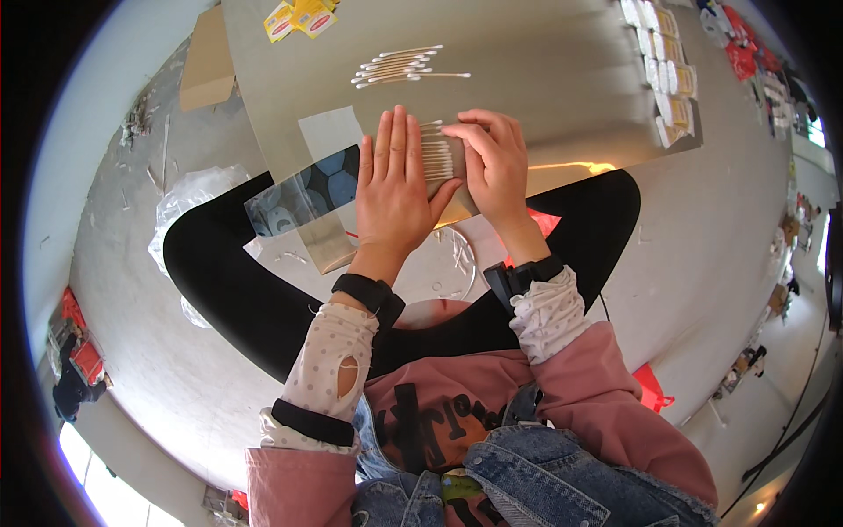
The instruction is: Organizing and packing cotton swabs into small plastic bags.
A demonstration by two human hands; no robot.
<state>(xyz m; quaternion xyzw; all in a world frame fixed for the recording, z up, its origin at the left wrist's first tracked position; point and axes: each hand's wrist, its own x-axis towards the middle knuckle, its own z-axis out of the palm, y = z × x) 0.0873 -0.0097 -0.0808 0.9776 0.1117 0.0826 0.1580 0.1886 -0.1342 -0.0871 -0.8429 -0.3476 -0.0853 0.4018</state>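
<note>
Side by side on the metal-topped table (562, 105) lies a row of cotton swabs (437, 158), between my two hands. My left hand (392, 193) rests flat over the row's left part, fingers stretched out together and thumb apart, so those ends are hidden. At the right ends, my right hand (497, 171) has its index fingertip by the upper swabs and its thumb by the lower ones. Its fingers are bent and spread, gripping nothing visible. Farther off, a loose pile of cotton swabs (395, 67) lies with one swab sticking out to the right.
A clear bag with blue hexagons (303, 191) and a whitish square sheet (330, 132) lie left of my left hand. Yellow-and-white cards (300, 18) sit at the far left. Packed white bundles (669, 79) line the table's right end. Cardboard (209, 66) stands beyond the left edge.
</note>
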